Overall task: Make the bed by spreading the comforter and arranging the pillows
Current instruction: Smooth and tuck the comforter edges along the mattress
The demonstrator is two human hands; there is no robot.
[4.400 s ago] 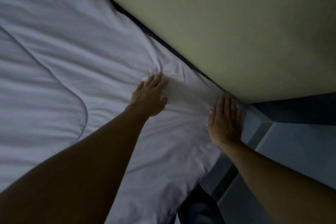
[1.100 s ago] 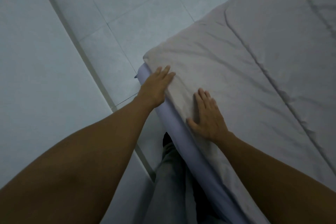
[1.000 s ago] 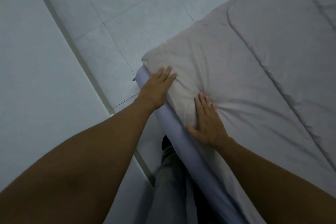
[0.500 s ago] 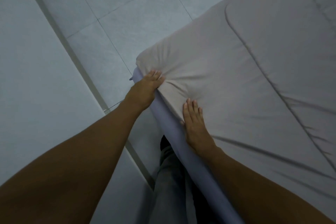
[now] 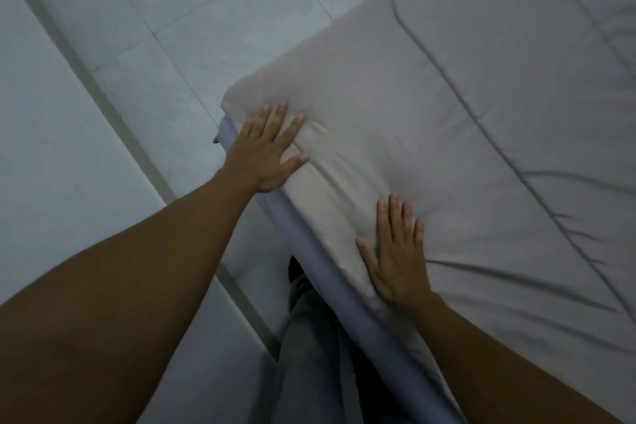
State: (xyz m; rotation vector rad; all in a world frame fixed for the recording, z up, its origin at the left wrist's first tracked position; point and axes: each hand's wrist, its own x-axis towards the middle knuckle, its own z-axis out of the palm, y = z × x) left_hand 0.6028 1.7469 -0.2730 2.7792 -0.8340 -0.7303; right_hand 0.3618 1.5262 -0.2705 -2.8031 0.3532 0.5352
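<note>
While both hands press flat on the comforter (image 5: 447, 113), its corner lies at the far left end of the near bedside, with its hem running just inside the lavender mattress edge (image 5: 309, 251). The left hand (image 5: 265, 151) rests on that corner with straight, spread fingers, its heel overhanging the hem. The right hand (image 5: 395, 251) lies nearer along the same hem, fingers straight and close together, gripping nothing. Small creases gather between the two palms, and longer folds run off to the right. The likely trouble is friction: a flat palm sliding sideways would probably drag cloth with it and pile up a new ridge. Pushing too hard to the left could tip the corner off towards the tiled floor (image 5: 172, 27). No pillows are in view, so that part looks undone.
</note>
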